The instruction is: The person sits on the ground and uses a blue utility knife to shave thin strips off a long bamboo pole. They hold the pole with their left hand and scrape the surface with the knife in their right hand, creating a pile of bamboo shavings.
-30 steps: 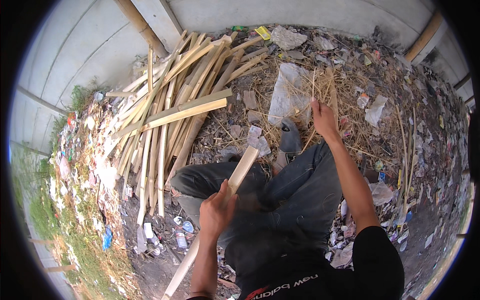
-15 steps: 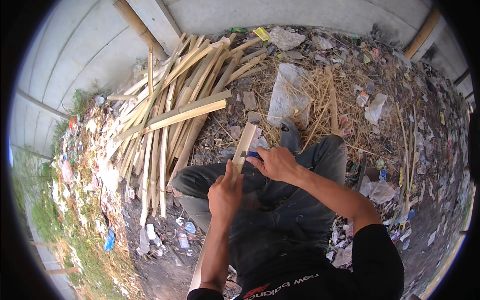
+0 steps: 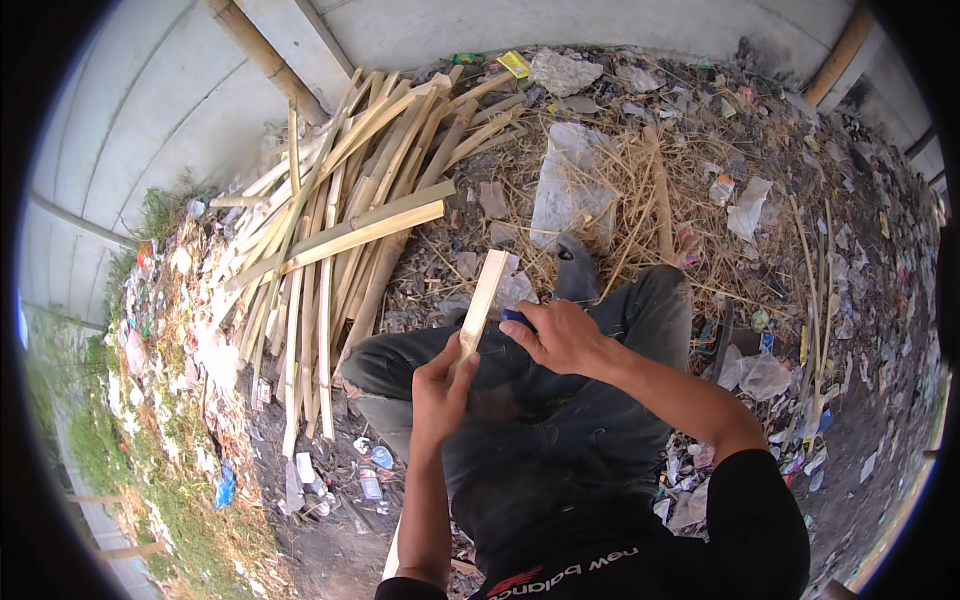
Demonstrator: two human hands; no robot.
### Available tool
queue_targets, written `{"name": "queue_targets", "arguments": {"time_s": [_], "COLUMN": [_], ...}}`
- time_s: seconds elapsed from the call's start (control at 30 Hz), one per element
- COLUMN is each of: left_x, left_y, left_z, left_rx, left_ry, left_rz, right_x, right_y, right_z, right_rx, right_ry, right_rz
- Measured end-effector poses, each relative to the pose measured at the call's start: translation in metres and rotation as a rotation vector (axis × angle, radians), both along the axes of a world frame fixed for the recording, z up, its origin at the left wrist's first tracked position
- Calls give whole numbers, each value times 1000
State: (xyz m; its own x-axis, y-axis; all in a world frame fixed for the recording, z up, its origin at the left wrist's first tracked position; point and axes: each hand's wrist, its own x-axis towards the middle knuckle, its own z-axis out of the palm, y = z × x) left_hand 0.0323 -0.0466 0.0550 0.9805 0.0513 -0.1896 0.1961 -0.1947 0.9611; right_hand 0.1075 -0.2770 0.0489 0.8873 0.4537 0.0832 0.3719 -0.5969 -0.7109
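Left hand: The left hand [image 3: 440, 392] grips a strip [image 3: 484, 300] of pale wood, thumb along its right edge, fingers wrapped around the other side.
Strip: Held at a slant over the seated worker's lap, it points its upper end away from the body; its lower length shows again to the left of the left forearm, near the bottom edge.
Right hand: Clenched around a blue handle [image 3: 514, 319], the right hand [image 3: 562, 335] is poised just right of the strip. Whether any blade meets the wood cannot be told.
Worker: Dark trousers [image 3: 590, 400], legs folded; a black shirt [image 3: 640, 545] with lettering on the chest; one shoe [image 3: 575, 268] beyond the knees.
Pile: Dozens of split lengths lie heaped in a pile [image 3: 335, 215] ahead and to the left, one broad piece [image 3: 365, 236] crossing on top.
Ground: Straw [image 3: 635, 215] and a pale sheet [image 3: 570, 185] lie beyond the shoe; a clear bag [image 3: 766, 378] rests right of the right knee, amid scattered litter.
Far edge: A yellow wrapper [image 3: 515, 65] sits beside a rock [image 3: 563, 76] near the foot of a grey wall [image 3: 560, 22], where a round post [image 3: 265, 55] leans behind the pile.
Left edge: Green grass [image 3: 95, 430] grows near a blue scrap [image 3: 225, 487].
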Motion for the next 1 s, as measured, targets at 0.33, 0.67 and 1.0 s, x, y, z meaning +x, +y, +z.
{"name": "queue_targets", "arguments": {"time_s": [0.33,0.67,1.0], "left_x": [-17,-11,-13], "left_y": [4,0,12], "left_z": [-1,8,-5], "left_rx": [-89,-165,-196], "left_ry": [158,100,332], "left_rz": [-64,-116,-154], "right_x": [84,-8,28], "right_y": [-35,8,4], "right_z": [-30,20,0], "right_rx": [62,-13,-107], "right_ry": [-45,-30,-68], "right_rz": [-388,77,-142]}}
